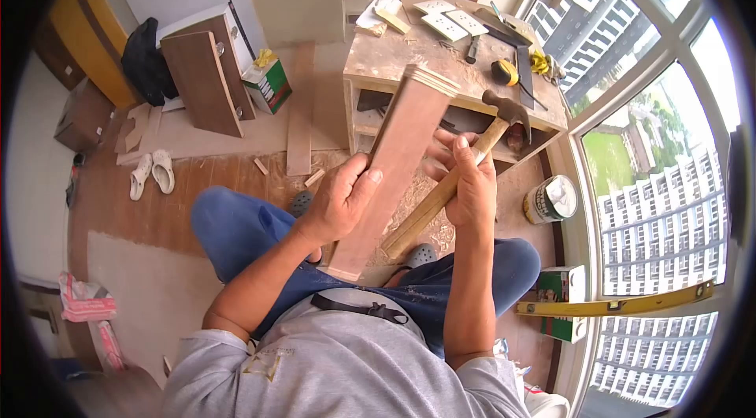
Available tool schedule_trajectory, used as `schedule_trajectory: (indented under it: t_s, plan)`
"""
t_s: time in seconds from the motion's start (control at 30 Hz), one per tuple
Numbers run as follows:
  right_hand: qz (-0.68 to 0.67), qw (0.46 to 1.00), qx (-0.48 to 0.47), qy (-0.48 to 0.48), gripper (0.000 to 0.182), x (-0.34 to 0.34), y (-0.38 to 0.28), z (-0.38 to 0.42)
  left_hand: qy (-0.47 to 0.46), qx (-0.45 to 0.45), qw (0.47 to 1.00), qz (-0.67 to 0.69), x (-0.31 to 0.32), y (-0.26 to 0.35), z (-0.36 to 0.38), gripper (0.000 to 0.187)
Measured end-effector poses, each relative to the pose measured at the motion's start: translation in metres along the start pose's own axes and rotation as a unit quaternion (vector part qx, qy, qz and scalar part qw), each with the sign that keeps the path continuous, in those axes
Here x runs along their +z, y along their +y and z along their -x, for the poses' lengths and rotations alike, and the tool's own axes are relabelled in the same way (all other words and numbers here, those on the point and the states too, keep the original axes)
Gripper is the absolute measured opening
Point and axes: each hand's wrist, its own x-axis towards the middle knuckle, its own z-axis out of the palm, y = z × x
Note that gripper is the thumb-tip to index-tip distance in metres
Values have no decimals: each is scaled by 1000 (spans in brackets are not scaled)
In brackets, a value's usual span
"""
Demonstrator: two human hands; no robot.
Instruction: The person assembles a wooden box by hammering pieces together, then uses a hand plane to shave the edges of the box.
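A long, narrow wooden piece point(400, 162) with stepped, pale-edged moulding at its top end stands tilted in front of my body. My left hand point(342, 201) is closed around its left edge, thumb lying on the broad face. In my right hand point(471, 182) is a claw hammer point(425, 219), gripped partway along its wooden handle. The metal hammer head points up and away, its claw to the right. Fingertips of my right hand come close to the wooden piece's right edge.
Ahead stands a dusty workbench point(370, 63) with socket plates point(453, 24), a tape measure point(505, 72) and other tools. A paint can point(551, 199) and a yellow spirit level point(614, 306) are by the windows on the right. Wooden panels point(201, 79) lean at left; shavings litter the floor.
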Motion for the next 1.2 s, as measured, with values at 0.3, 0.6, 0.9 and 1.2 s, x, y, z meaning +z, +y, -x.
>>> schedule_trajectory:
  t_s: [0.3,0.6,0.9,1.2]
  plan:
    - [-247,955,131,-95,30,-20,21,-2,-29,116,990,-71,-3,16,7,28]
    - [-212,970,104,-49,31,-10,28,3,-63,89,993,-52,-16,8,5,30]
    - [-103,992,75,16,36,14,30,0,-68,-41,971,-224,-6,25,0,62]
    - [242,970,-31,9,42,14,-7,-26,-35,-54,960,274,17,-58,-59,64]
